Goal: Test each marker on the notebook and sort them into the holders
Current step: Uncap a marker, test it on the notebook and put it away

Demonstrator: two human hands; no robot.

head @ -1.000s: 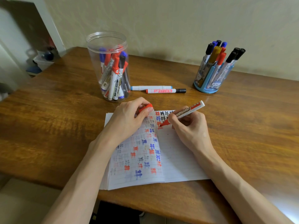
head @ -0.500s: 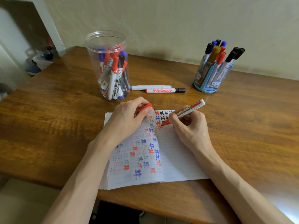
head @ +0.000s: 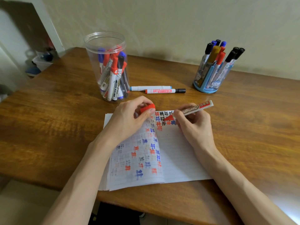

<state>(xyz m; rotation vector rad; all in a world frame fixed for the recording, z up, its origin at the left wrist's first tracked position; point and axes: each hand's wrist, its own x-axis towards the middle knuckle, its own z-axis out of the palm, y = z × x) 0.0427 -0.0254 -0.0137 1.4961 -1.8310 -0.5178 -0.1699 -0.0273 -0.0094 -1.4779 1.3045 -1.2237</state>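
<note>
An open lined notebook (head: 178, 156) lies on the wooden table, its pages marked with red, blue and black test strokes. My right hand (head: 193, 125) grips an uncapped red whiteboard marker (head: 193, 109), its tip just above the top rows of marks. My left hand (head: 128, 119) rests on the left page and pinches the marker's red cap (head: 147, 108). A clear plastic jar (head: 108, 67) full of markers stands behind the notebook at the left. A blue pen holder (head: 211, 78) with several markers stands at the back right.
Two capped markers lie side by side on the table between the holders: a white one with blue ends (head: 151, 87) and a red-printed one with a black cap (head: 165, 91). The wall runs close behind. The table's front edge (head: 162, 202) is near my arms.
The red marker's tip has moved a little up and to the right over the top rows of marks. My left hand stays put with the cap.
</note>
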